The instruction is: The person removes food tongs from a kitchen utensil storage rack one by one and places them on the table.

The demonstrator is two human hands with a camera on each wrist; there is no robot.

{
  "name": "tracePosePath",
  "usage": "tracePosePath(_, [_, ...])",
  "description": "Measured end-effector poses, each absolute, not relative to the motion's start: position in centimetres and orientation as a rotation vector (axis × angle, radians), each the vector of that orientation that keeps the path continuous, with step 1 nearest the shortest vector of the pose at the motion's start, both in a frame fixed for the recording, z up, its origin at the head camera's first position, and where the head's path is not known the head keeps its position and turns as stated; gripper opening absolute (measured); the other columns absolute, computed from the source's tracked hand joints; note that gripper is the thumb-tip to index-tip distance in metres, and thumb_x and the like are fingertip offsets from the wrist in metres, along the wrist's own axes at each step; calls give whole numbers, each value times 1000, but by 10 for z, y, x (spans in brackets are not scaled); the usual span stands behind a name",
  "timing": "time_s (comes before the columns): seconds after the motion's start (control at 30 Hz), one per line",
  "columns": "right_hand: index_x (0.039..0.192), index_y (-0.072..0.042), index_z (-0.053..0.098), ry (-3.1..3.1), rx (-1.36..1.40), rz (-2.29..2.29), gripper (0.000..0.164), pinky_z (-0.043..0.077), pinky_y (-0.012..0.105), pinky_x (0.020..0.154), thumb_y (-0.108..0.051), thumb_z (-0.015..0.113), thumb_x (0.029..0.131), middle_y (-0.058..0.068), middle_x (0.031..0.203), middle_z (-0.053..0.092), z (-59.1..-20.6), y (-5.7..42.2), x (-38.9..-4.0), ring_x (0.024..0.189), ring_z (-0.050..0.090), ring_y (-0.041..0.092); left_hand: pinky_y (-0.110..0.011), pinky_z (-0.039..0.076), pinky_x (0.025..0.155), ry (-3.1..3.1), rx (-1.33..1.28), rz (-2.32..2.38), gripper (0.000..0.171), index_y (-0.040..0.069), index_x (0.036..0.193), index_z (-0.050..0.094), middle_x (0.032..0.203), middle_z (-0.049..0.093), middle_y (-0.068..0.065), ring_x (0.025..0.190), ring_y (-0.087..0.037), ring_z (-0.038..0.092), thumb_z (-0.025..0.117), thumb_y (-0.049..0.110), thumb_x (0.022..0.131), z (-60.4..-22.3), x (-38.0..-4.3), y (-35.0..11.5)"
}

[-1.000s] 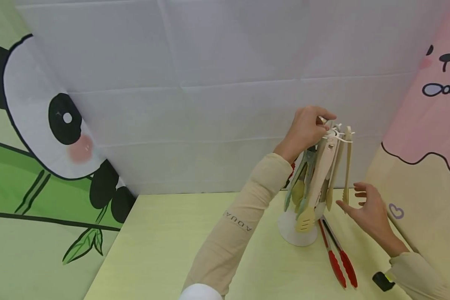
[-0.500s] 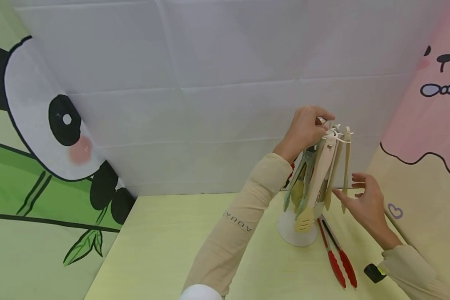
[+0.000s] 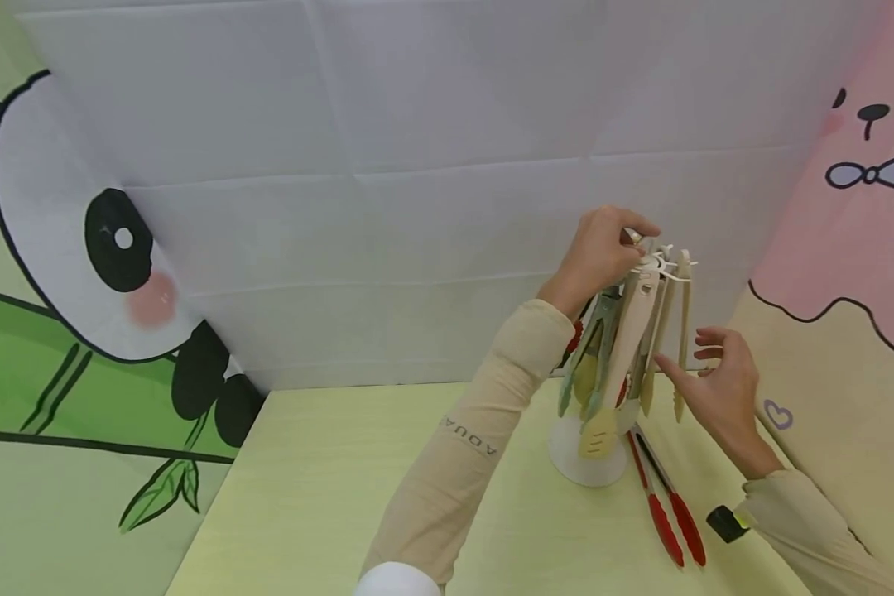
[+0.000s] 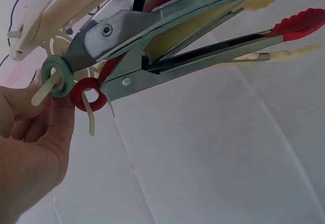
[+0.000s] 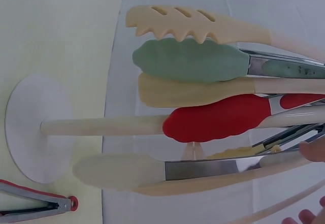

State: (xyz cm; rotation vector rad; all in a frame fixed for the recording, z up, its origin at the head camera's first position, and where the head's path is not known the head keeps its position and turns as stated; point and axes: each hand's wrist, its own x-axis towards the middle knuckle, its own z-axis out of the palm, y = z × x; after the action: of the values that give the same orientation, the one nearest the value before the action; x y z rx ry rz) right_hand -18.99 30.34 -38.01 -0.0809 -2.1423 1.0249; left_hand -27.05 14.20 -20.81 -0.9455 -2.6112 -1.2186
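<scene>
A white utensil stand (image 3: 566, 468) holds several kitchen tools hanging from hooks at its top. My left hand (image 3: 599, 252) grips the stand's top with curled fingers. Beside that hand in the left wrist view, green tongs (image 4: 203, 13) and red-tipped tongs (image 4: 203, 64) hang by their rings. My right hand (image 3: 723, 389) is at the stand's right side, fingers spread and loosely bent, thumb toward the hanging tools. In the right wrist view, its thumb tip is right at the metal arm of pale-tipped tongs (image 5: 117, 170). A cream slotted turner (image 3: 599, 434) hangs in front.
Another pair of red-tipped tongs (image 3: 689, 530) lies spread on the pale yellow table (image 3: 343, 488), in front of the stand. A white cloth backdrop (image 3: 417, 207) rises behind. A pink and beige printed panel (image 3: 827, 248) borders the right, a panda panel (image 3: 45, 248) the left.
My right hand has moved up and left, closer to the hanging tools. A sliver of red now shows behind the slotted turner. My left hand keeps its hold on the stand's top.
</scene>
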Motion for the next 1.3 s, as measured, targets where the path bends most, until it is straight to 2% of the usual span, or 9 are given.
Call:
tracePosePath(0.17, [116,6,51,-2095,-92,1044,57,36,12,64,-14,81,73,16,106,54,-376,296,-198,86,49,23,-19,40,52,-2589,-975,-1262,26,14,110,72,113,64,3,68,-8,54,61,1,90,-208,-271,139])
tracePosePath(0.47, [115,7,49,-2020,-95,1008,57,34,20,67,-13,80,72,22,104,52,-370,287,-208,85,50,29,-19,40,52,-2581,-1009,-1252,26,13,111,71,114,65,1,66,-9,54,61,2,90,-208,-271,137])
tracePosePath(0.77, [113,8,50,-1999,-123,957,51,33,26,68,-11,77,74,24,102,52,-365,284,-212,81,47,21,-19,39,50,-2593,-974,-1263,26,14,110,72,112,66,1,63,-9,53,62,2,89,-209,-271,139])
tracePosePath(1.0, [108,7,52,-1989,-132,909,45,35,35,66,-14,76,76,25,99,54,-365,283,-215,81,53,35,-19,38,48,-2568,-981,-1256,27,15,109,73,111,65,2,60,-9,52,60,1,89,-210,-272,140])
tracePosePath(1.3, [110,5,53,-1966,-125,842,45,35,39,63,-16,75,77,24,96,54,-367,284,-216,80,54,36,-19,36,47,-2562,-968,-1247,29,15,108,73,110,66,2,58,-10,49,59,0,89,-212,-272,140])
